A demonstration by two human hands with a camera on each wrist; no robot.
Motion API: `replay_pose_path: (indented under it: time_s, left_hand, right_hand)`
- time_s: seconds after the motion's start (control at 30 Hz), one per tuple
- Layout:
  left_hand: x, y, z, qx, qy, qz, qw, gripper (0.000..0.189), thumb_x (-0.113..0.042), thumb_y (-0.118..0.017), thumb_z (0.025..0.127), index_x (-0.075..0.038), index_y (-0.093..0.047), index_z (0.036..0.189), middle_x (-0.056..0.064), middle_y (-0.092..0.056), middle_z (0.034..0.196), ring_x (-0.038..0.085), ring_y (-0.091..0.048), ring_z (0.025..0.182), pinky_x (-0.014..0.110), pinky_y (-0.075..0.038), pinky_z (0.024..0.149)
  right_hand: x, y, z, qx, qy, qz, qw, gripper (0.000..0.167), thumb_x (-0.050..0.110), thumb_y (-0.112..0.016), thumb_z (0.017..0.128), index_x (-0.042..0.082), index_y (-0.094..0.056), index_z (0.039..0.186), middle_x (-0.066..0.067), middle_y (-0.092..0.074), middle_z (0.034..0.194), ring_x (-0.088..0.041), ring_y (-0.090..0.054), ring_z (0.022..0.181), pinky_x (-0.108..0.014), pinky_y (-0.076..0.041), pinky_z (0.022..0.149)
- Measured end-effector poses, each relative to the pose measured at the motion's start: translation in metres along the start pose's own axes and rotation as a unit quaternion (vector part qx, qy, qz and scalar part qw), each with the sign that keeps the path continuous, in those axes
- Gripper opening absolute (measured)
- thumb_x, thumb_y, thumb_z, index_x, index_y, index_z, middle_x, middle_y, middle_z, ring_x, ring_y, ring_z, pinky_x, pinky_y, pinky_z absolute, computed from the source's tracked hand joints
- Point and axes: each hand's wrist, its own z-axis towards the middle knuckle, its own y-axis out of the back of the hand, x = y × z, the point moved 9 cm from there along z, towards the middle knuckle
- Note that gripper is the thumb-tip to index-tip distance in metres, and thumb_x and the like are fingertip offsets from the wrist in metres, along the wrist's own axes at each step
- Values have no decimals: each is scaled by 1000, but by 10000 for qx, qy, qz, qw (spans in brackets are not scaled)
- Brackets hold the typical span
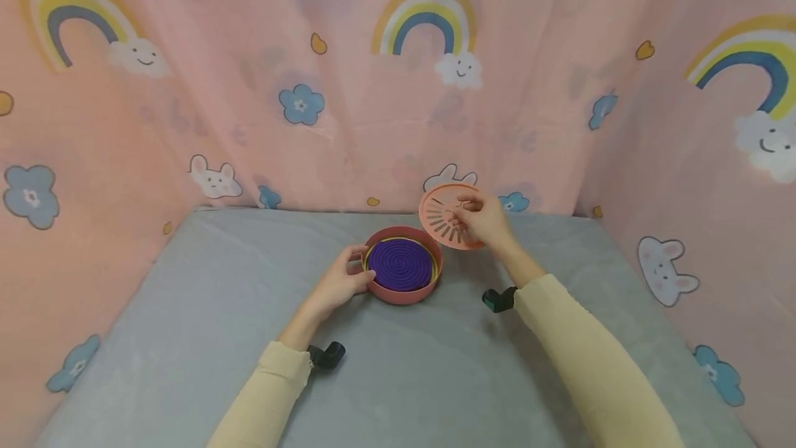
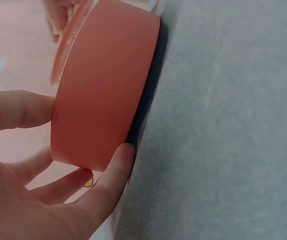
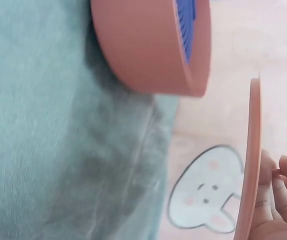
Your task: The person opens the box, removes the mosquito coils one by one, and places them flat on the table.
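On the table stands a round pink box (image 1: 403, 298) with an open top. A purple spiral coil, looking like a mosquito coil (image 1: 400, 265), lies inside it, with a thin yellow ring showing around it. My left hand (image 1: 338, 281) holds the box's left side; its fingers spread around the outer wall (image 2: 101, 80) in the left wrist view. Above and right of the box, my right hand (image 1: 485, 220) pinches the slotted pink lid (image 1: 440, 227) near its middle. The lid is tilted and raised off the table; the right wrist view shows it edge-on (image 3: 251, 165).
Grey cloth covers the table (image 1: 404, 379). A pink curtain (image 1: 348, 137) printed with rainbows, flowers and bunnies hangs behind and at both sides. A black wrist camera (image 1: 328, 356) is on the left wrist, and another black camera (image 1: 499, 300) on the right.
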Motion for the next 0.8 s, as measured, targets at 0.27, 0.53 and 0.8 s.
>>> replay_pose_path:
  time_s: [0.27, 0.53, 0.8]
  left_hand:
    - [-1, 2, 0, -4, -67, 207, 9998, 56, -13, -69, 96, -12, -47, 148, 17, -42, 153, 36, -52, 134, 38, -59, 90]
    - [-2, 0, 0, 30, -110, 181, 9998, 53, -13, -68, 97, -13, -49, 146, 17, -42, 152, 34, -54, 132, 38, -59, 89]
    - [-2, 3, 0, -10, -88, 198, 9998, 53, -14, -68, 97, -12, -49, 146, 17, -43, 152, 35, -53, 133, 38, -59, 90]
  right_hand:
    - [-25, -3, 19, -112, -159, -300, 9994, 38, 9, -63, 101, -8, -57, 134, -26, -64, 111, -26, -73, 80, -37, -62, 75]
    - [-60, -9, 32, -268, -456, -253, 9983, 33, 4, -60, 101, -9, -58, 132, -26, -64, 110, -14, -70, 70, -24, -59, 64]
    - [-82, -17, 40, -143, -574, -220, 9980, 33, 2, -60, 100, -9, -58, 131, -25, -66, 106, -14, -69, 67, -23, -58, 60]
